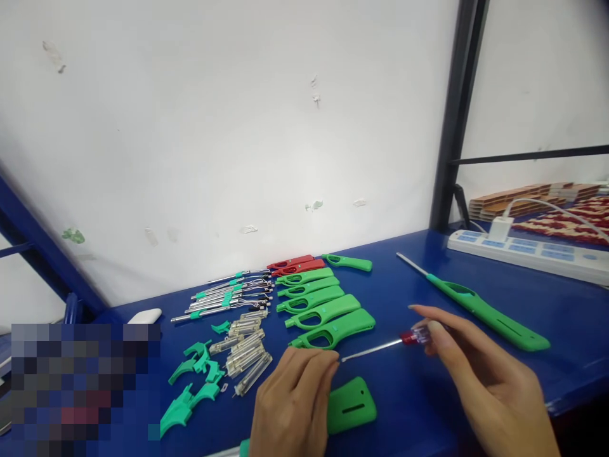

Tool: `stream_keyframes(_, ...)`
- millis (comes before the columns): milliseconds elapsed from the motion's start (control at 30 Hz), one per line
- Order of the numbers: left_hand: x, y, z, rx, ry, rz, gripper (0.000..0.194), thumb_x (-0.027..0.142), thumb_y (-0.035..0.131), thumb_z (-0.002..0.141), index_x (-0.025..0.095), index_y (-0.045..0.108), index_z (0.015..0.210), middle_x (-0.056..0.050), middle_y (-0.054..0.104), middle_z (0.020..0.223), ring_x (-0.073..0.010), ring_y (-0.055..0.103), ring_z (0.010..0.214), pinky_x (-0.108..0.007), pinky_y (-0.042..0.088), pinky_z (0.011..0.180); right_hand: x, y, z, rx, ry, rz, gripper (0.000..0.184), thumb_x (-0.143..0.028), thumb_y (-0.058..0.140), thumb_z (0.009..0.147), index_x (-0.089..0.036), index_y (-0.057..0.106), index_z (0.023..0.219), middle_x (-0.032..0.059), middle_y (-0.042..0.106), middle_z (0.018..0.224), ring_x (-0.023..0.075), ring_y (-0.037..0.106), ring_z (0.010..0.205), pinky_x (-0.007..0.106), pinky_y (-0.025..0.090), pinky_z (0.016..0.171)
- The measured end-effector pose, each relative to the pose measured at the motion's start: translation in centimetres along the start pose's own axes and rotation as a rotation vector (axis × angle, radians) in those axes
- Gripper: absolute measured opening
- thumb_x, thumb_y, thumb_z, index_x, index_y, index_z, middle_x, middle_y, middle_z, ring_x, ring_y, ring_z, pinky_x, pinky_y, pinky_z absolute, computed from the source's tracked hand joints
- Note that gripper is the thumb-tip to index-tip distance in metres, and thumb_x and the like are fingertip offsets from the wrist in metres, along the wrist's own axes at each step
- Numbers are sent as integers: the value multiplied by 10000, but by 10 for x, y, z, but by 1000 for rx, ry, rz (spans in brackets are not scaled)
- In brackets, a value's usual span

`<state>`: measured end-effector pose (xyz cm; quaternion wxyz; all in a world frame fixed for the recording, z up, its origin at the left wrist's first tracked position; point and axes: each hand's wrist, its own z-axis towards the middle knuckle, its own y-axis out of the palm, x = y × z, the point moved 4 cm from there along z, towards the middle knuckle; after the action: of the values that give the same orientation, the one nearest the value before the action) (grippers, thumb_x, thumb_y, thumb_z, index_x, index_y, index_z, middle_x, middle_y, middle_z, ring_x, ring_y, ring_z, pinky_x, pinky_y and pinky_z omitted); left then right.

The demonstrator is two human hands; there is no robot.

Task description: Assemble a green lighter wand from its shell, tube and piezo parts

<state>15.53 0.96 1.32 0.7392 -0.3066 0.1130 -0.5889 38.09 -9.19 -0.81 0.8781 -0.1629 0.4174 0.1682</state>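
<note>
My right hand (480,374) pinches a small screwdriver (375,349) by its red and clear handle, its metal shaft pointing left. The screwdriver's tip is beside the fingertips of my left hand (295,403). The left fingers are pressed together, and anything between them is too small or hidden to make out. Under and beside that hand lies a green gas lighter (352,406), its middle covered. An assembled green lighter with a metal tube (495,314) lies to the right. Several green lighter casings (328,310) are in a row behind my left hand.
Two red casings (297,266) top the row. To the left lie several metal lighter tubes with wires (223,298), clear fuel tanks (247,355) and teal triggers (200,368). A white power strip (528,251) with a plugged-in charger (501,228) stands at the right of the blue table (404,406).
</note>
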Motion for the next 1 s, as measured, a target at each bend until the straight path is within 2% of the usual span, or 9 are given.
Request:
stream_keyframes(167, -3, 4, -6, -19, 23, 42, 238, 86, 609, 1085, 259, 664, 1240, -2, 802, 1050, -182, 735, 978, -284, 611, 929, -1, 3, -2, -82, -37, 13, 221, -477, 681, 1050, -339, 836, 1126, 10, 857, 1122, 231, 836, 909, 246, 690, 749)
stream_keyframes(367, -6, 3, -9, -34, 25, 98, 246, 116, 592, 1101, 285, 669, 1263, 2, 813, 1078, -201, 748, 1001, -333, 598, 936, -4, 4, -4, -50, -26, 36, 229, -486, 672, 1052, -341, 836, 1119, 15, 838, 998, 222, 807, 776, 285, 692, 722)
stream_keyframes(600, -6, 4, -9, -48, 29, 87, 241, 114, 596, 1103, 278, 668, 1264, 2, 804, 1068, -189, 746, 981, -320, 585, 929, -6, 3, -1, -43, -20, -103, 425, -667, 657, 998, -311, 845, 1133, 59, 824, 964, 287, 815, 852, 339, 695, 717)
stream_keyframes(733, -6, 5, -9, -61, 41, 98, 248, 115, 587, 1108, 274, 667, 1280, 2, 803, 1089, -185, 743, 1007, -317, 576, 946, -8, 4, 3, -48, -39, -122, 442, -698, 648, 984, -325, 845, 1113, 62, 821, 959, 298, 810, 877, 353, 693, 720)
stream_keyframes(867, -6, 5, -11, -59, 42, 96, 264, 100, 577, 1104, 274, 668, 1281, 4, 800, 1097, -179, 743, 1013, -309, 574, 943, -8, 4, 0, -60, -24, -96, 403, -667, 650, 1000, -335, 843, 1123, 58, 818, 938, 295, 803, 853, 356, 688, 702)
stream_keyframes(1000, -7, 5, -13, -78, 36, 97, 295, 77, 570, 1097, 275, 665, 1295, 4, 798, 1106, -177, 746, 1019, -309, 569, 948, -6, 3, -6, -58, -21, -13, 266, -524, 656, 1053, -346, 831, 1146, 22, 810, 942, 230, 777, 784, 296, 669, 701)
